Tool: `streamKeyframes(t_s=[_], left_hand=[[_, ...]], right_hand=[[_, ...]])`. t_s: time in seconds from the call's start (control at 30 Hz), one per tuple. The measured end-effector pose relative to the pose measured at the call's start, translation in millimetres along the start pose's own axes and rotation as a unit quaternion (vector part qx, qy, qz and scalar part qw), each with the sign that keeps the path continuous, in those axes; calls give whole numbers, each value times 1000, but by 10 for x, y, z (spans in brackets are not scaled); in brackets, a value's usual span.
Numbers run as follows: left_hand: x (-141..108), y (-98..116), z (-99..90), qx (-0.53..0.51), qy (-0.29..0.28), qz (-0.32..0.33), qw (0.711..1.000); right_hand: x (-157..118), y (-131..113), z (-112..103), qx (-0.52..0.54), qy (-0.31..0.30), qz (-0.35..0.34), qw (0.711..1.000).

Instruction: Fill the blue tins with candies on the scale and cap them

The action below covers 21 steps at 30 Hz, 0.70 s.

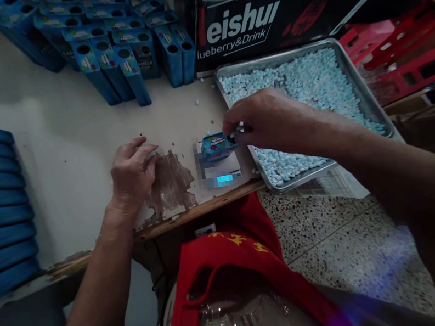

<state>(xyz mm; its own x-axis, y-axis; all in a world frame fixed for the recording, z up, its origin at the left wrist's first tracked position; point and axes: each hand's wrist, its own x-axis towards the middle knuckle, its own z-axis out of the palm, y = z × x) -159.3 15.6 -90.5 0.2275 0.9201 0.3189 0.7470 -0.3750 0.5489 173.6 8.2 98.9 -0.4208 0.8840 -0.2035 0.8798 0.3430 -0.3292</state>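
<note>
At a small blue printed cardboard carton (216, 146) atop a white, cyan-lit device (227, 167), the right hand (263, 115) bunches its fingers, contents unclear. With the half-open, seemingly empty left hand (132, 169) at nine o'clock, a nudge could tip the carton.

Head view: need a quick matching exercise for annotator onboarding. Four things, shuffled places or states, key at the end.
Things
1. Metal tray
2. Black carton
3. Lone blue box
4. Left hand

Places or states
A. At the fingers of the right hand
B. Beside the worn brown patch on the table
C. Spread with pale blue and white pieces
D. Beyond the tray's far side

Pairs: 1-C, 2-D, 3-A, 4-B
</note>
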Motion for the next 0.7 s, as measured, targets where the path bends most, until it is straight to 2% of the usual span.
streamKeyframes(t_s=[0.17,0.27,0.37,0.43,0.47,0.53,0.63,0.7], left_hand=[[18,-69,22,11,2,29,1000],[26,-75,2,14,-5,27,1000],[34,-58,-13,10,5,17,1000],[45,-51,-5,3,30,17,999],[54,-50,3,-3,49,19,999],[74,-35,9,-16,87,23,996],[101,93,-47,-26,120,31,992],[115,292,-137,-30,127,42,991]], right_hand=[[-81,-97,35,30,36,13,999],[-140,-18,54,106,76,37,991],[-256,330,153,174,150,89,969],[-384,663,293,169,195,141,956],[-459,828,382,149,199,167,954],[-610,1100,576,85,159,172,968],[-742,1296,830,-16,60,77,995],[-724,1314,936,-54,15,14,998]])
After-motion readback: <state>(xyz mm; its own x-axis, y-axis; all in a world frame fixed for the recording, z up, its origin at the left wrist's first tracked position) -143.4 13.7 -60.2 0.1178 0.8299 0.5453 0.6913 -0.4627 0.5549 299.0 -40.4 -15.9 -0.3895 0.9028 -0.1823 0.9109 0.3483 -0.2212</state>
